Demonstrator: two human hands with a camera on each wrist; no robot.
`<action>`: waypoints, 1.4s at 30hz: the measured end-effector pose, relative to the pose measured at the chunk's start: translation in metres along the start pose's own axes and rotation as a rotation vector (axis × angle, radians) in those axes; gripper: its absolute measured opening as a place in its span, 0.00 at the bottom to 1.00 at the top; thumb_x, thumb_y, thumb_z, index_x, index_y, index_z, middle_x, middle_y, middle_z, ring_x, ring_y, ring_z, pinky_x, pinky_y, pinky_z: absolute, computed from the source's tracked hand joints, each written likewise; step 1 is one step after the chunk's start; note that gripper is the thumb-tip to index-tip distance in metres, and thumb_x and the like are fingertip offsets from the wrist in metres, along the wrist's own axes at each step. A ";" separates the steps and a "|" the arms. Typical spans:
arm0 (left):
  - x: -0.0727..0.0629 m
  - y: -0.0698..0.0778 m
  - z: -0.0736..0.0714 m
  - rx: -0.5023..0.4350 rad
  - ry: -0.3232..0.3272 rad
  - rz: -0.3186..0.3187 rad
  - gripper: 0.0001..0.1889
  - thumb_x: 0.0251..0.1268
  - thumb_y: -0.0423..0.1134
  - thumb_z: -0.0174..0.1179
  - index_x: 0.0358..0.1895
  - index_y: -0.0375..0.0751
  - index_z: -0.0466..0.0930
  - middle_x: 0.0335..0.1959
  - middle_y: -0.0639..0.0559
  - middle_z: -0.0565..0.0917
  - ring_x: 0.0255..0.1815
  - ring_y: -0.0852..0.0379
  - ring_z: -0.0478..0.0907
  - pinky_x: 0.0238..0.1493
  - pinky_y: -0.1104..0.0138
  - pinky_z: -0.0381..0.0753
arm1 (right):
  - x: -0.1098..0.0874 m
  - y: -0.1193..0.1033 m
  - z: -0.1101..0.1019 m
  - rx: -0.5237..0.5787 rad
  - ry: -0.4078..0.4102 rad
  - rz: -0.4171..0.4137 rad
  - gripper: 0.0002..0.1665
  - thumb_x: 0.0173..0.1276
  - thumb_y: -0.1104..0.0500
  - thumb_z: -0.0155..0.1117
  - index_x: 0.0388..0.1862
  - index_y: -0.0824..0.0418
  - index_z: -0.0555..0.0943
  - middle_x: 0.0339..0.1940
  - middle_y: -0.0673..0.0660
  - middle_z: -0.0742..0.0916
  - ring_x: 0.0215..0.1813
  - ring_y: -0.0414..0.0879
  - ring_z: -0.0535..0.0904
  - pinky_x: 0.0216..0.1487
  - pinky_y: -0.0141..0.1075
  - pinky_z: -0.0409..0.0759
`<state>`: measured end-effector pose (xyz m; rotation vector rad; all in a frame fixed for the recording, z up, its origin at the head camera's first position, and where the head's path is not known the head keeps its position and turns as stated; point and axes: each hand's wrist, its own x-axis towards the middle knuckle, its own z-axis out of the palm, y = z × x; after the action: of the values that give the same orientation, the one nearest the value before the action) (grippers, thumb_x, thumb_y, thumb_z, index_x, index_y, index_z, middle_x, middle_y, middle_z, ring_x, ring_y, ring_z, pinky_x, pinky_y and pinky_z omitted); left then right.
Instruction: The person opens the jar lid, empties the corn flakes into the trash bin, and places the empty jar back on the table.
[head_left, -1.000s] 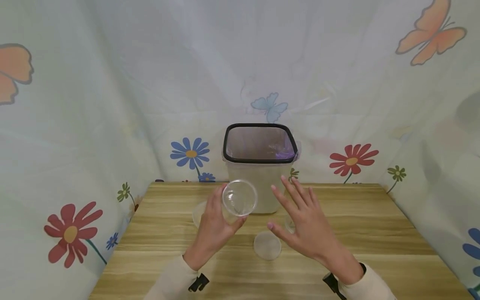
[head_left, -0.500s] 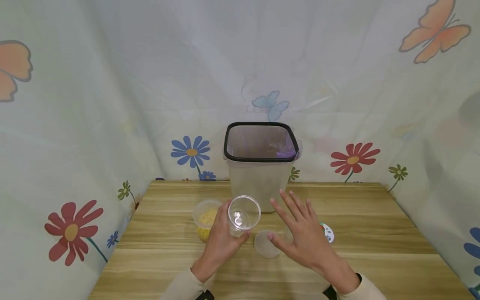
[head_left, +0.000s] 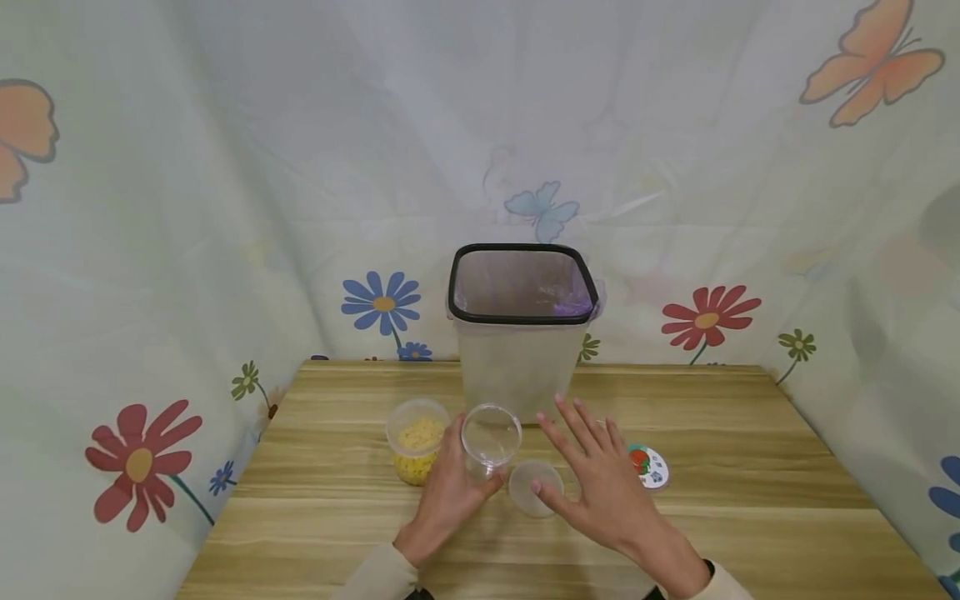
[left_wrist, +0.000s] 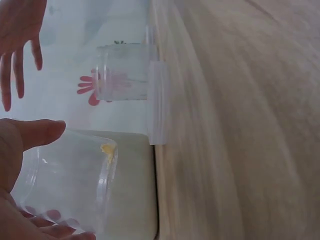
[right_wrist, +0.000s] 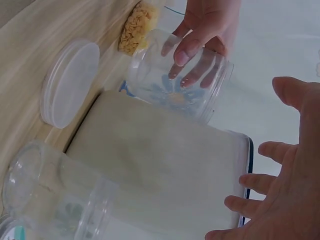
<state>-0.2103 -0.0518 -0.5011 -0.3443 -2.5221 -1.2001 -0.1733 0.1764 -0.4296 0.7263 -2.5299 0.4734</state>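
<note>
My left hand grips a clear plastic jar by its side, just above the table. A small yellow bit clings near the jar's lower end. My right hand holds nothing; its fingers are spread and straight, apart from the jar. A round translucent lid lies between the hands. Left of the left hand stands a tub of yellow flakes. A second clear jar stands upright on the table, mostly hidden behind the right hand in the head view.
A tall pale bin with a black rim and a liner stands at the back middle of the wooden table. Right of the right hand is a round white disc with a tomato picture. A flowered curtain surrounds the table.
My left hand has lowered the jar and drawn it slightly right, uncovering the tub of flakes. The right hand has sunk a little, its fingers still spread, and the tomato disc shows.
</note>
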 end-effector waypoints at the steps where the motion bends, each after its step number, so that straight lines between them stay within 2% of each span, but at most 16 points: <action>1: 0.000 -0.001 0.002 0.001 -0.001 0.000 0.56 0.43 0.45 0.77 0.75 0.40 0.52 0.67 0.39 0.71 0.64 0.40 0.74 0.61 0.45 0.77 | 0.000 0.000 0.001 -0.002 -0.002 0.001 0.48 0.61 0.36 0.65 0.78 0.44 0.60 0.82 0.52 0.58 0.79 0.60 0.56 0.70 0.70 0.54; 9: 0.003 -0.011 0.011 0.042 -0.011 0.027 0.54 0.41 0.45 0.78 0.73 0.39 0.55 0.64 0.40 0.73 0.63 0.43 0.75 0.61 0.48 0.77 | -0.002 0.000 0.004 -0.005 -0.026 0.015 0.47 0.62 0.35 0.65 0.77 0.45 0.62 0.82 0.51 0.58 0.80 0.58 0.55 0.71 0.68 0.53; 18: 0.004 -0.019 0.018 0.022 -0.070 -0.038 0.54 0.44 0.46 0.78 0.74 0.38 0.54 0.66 0.38 0.71 0.65 0.41 0.73 0.65 0.48 0.74 | -0.005 -0.001 0.005 0.023 -0.052 0.026 0.46 0.62 0.35 0.64 0.77 0.46 0.63 0.81 0.52 0.60 0.79 0.60 0.58 0.70 0.69 0.54; 24: 0.006 -0.022 0.020 0.008 -0.070 -0.043 0.55 0.44 0.47 0.78 0.74 0.36 0.53 0.66 0.36 0.71 0.65 0.38 0.73 0.65 0.47 0.73 | -0.004 0.000 0.005 0.029 -0.043 0.018 0.46 0.62 0.36 0.65 0.77 0.45 0.62 0.81 0.52 0.60 0.78 0.60 0.59 0.69 0.70 0.56; 29: 0.007 -0.025 0.024 -0.008 -0.089 -0.060 0.55 0.45 0.48 0.77 0.74 0.33 0.52 0.68 0.33 0.69 0.67 0.37 0.71 0.67 0.45 0.71 | -0.005 0.000 0.005 0.043 -0.070 0.037 0.46 0.63 0.35 0.63 0.77 0.43 0.61 0.81 0.52 0.60 0.79 0.59 0.58 0.70 0.70 0.55; 37: 0.006 -0.028 0.028 -0.038 -0.092 -0.065 0.55 0.44 0.46 0.77 0.74 0.33 0.52 0.67 0.33 0.70 0.66 0.37 0.71 0.66 0.45 0.72 | -0.006 0.000 0.007 0.056 -0.077 0.060 0.46 0.63 0.35 0.64 0.77 0.44 0.61 0.81 0.51 0.60 0.79 0.59 0.57 0.71 0.70 0.53; 42: 0.005 -0.029 0.030 -0.032 -0.100 -0.087 0.57 0.45 0.48 0.77 0.75 0.32 0.49 0.69 0.31 0.68 0.68 0.35 0.69 0.67 0.45 0.71 | -0.006 0.001 0.009 0.056 -0.081 0.070 0.47 0.63 0.35 0.64 0.78 0.42 0.59 0.81 0.52 0.60 0.79 0.59 0.58 0.71 0.70 0.53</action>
<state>-0.2305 -0.0454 -0.5377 -0.3122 -2.6304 -1.2877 -0.1718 0.1757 -0.4401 0.6922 -2.6345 0.5504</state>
